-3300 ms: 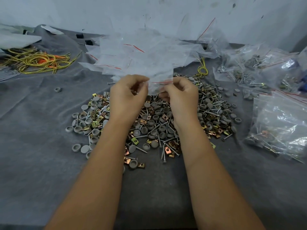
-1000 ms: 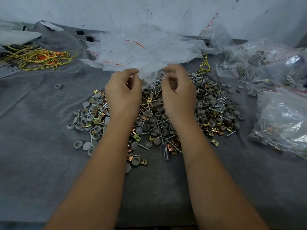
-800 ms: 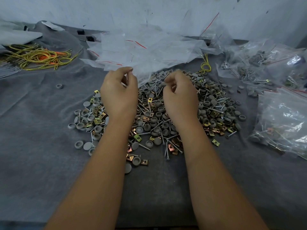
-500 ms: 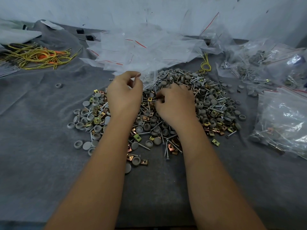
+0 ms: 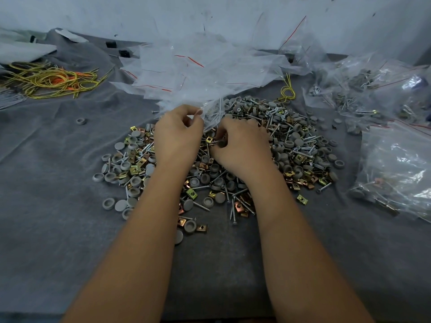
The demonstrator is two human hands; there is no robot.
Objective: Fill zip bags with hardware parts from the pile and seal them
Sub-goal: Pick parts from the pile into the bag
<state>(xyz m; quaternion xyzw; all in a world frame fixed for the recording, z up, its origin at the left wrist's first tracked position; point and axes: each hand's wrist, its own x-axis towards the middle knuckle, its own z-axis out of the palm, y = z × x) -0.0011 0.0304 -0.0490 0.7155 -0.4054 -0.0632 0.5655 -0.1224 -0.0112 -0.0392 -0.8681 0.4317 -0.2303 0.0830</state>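
A pile of hardware parts (image 5: 286, 145), grey round caps, silver screws and brass clip nuts, lies on the grey cloth. My left hand (image 5: 177, 134) pinches the edge of a clear zip bag (image 5: 211, 115) at the pile's far side, holding it over the parts. My right hand (image 5: 240, 145) rests fingers-down on the pile just right of the bag, closed around screws; its fingertips are hidden.
A heap of empty clear zip bags (image 5: 200, 71) lies behind the pile. Filled bags (image 5: 396, 164) sit at the right. Yellow and orange wire ties (image 5: 49, 80) lie far left. A white wall (image 5: 210, 17) stands at the back.
Both hands dropped from the bag heap toward the pile. The right hand let go of the bag and lowered onto the screws; the left kept the bag.
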